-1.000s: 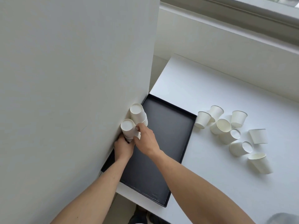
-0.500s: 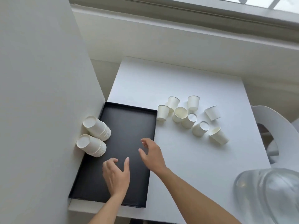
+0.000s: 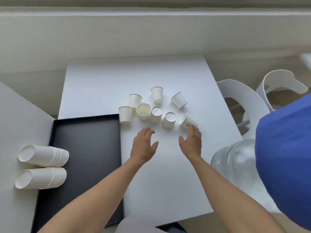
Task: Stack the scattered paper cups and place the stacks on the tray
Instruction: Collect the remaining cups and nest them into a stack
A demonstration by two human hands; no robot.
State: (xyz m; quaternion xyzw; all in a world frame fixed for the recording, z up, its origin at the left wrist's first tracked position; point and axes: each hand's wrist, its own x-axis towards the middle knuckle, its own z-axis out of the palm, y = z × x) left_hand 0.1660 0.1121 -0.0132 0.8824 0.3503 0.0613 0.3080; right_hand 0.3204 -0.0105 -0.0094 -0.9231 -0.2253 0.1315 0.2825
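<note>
Head view: scattered paper cups (image 3: 156, 115) just beyond both open hands (image 3: 166, 143)

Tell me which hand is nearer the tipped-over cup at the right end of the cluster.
Right. The right hand has fingertips at the tipped-over cup; the left hand hovers well to its left.

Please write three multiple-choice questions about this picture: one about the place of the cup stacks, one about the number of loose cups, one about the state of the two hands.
1. Where do the two cup stacks lie?
A. at the left edge of the black tray
B. among the loose cups
C. on the chair

2. How many loose cups are on the white table?
A. three
B. eight
C. twelve

3. What are the hands doing?
A. each holds a cup
B. both open, holding nothing
C. both rest on the tray

Answers: 1 A, both stacks are at the tray's left side. 2 B, eight single cups show. 3 B, the left hand and right hand have spread fingers.
</note>
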